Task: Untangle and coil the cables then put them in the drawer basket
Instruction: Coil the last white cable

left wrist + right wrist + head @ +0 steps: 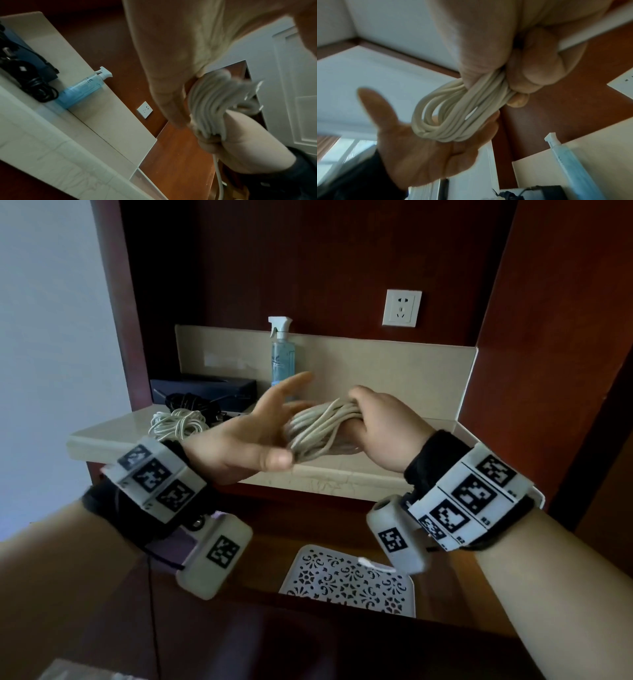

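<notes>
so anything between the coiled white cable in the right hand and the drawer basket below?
Nothing visible. The right hand grips the coiled white cable over the counter edge; the drawer basket lies open below, nearer the person. The open left hand touches the coil's left side, not underneath its path.

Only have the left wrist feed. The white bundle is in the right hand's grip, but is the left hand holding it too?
Observer: No. In the head view the left hand is open with its fingers straight and its palm at the end of the white cable coil. Only the right hand grips the coil.
Operator: Basket in sight?
Observer: Yes. A white patterned drawer basket sits in the open drawer below both hands.
Operator: Any white cable on the counter?
Observer: One. A loose white cable lies on the counter, just in front of the black cables.
</notes>
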`<state>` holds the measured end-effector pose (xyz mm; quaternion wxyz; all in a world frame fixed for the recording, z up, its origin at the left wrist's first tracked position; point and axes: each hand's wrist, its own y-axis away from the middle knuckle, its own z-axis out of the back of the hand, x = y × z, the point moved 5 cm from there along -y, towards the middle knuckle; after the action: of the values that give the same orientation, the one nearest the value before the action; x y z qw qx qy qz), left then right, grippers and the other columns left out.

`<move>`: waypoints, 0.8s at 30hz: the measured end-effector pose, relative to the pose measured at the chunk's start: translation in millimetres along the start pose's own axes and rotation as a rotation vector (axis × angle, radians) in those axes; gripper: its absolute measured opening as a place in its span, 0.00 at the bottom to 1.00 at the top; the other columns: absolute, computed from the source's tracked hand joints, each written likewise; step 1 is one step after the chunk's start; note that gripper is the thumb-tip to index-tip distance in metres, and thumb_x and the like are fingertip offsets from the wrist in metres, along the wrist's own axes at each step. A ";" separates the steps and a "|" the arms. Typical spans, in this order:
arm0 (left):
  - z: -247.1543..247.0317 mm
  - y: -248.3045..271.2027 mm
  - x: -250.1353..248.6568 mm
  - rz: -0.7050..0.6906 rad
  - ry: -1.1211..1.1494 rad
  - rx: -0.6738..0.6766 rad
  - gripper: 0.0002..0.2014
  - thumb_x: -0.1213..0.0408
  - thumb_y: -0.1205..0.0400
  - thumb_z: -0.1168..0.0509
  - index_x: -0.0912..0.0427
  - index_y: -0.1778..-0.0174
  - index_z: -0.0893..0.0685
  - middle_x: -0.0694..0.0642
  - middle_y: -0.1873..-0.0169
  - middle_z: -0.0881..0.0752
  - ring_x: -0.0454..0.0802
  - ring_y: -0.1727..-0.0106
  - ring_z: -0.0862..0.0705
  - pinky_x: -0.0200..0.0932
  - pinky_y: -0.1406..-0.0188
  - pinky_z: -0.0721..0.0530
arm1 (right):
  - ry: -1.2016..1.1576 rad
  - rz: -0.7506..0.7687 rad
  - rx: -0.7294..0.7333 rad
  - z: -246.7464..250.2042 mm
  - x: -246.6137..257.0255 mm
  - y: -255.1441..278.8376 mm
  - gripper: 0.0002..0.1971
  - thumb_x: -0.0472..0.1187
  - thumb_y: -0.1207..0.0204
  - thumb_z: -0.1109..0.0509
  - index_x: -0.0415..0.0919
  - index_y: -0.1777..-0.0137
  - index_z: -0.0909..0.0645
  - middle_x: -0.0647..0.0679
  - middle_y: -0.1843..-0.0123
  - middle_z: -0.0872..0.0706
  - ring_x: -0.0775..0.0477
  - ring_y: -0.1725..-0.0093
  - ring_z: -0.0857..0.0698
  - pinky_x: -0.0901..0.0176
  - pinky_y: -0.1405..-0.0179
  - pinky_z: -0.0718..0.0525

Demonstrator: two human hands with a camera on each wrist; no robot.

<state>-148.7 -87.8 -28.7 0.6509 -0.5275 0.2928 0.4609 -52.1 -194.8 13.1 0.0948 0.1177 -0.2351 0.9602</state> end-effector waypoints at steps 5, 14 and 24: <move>-4.9 5.1 -10.6 0.520 -0.090 0.200 0.43 0.41 0.47 0.17 0.38 0.35 0.26 0.52 0.39 0.15 0.57 0.39 0.15 0.48 0.49 0.14 | 0.232 0.067 0.071 -4.9 18.5 -0.1 0.05 0.44 0.18 0.43 0.42 0.49 0.32 0.49 0.57 0.24 0.46 0.58 0.23 0.55 0.63 0.30; -32.3 2.8 -0.3 0.714 -0.108 0.008 0.07 0.77 0.31 0.29 0.65 0.64 0.20 0.62 0.71 0.17 0.48 0.75 0.21 0.35 0.80 0.24 | 0.344 0.204 0.091 -6.0 33.7 1.8 0.09 0.41 0.19 0.42 0.41 0.41 0.32 0.49 0.53 0.28 0.43 0.55 0.22 0.55 0.61 0.28; -16.3 -3.7 15.3 0.801 -0.145 -0.227 0.11 0.81 0.23 0.38 0.63 0.68 0.27 0.53 0.84 0.27 0.43 0.85 0.31 0.31 0.88 0.37 | 0.677 0.259 0.244 -0.5 8.5 5.3 0.48 0.61 0.32 0.29 0.57 0.20 0.56 0.49 0.26 0.40 0.47 0.29 0.32 0.52 0.32 0.30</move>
<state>-137.5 -99.1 -44.9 0.3771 -0.4065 0.3756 0.7426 -61.5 -198.1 12.7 0.0300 -0.2263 -0.0875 0.9697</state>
